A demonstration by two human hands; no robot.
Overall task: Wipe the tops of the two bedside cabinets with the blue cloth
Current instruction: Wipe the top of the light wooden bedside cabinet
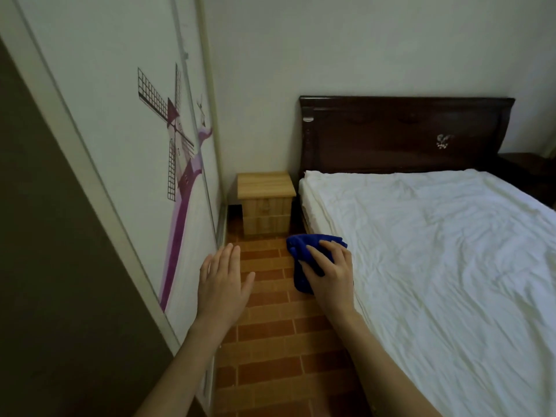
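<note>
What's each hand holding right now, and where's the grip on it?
The right hand holds the blue cloth, grip around its bunched middle, fingers over the top. The left hand is open and holds nothing.

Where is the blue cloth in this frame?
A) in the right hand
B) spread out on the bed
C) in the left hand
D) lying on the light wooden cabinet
A: the right hand grips the blue cloth beside the bed, the left hand is open and empty, and the wooden cabinet stands further ahead.
</note>
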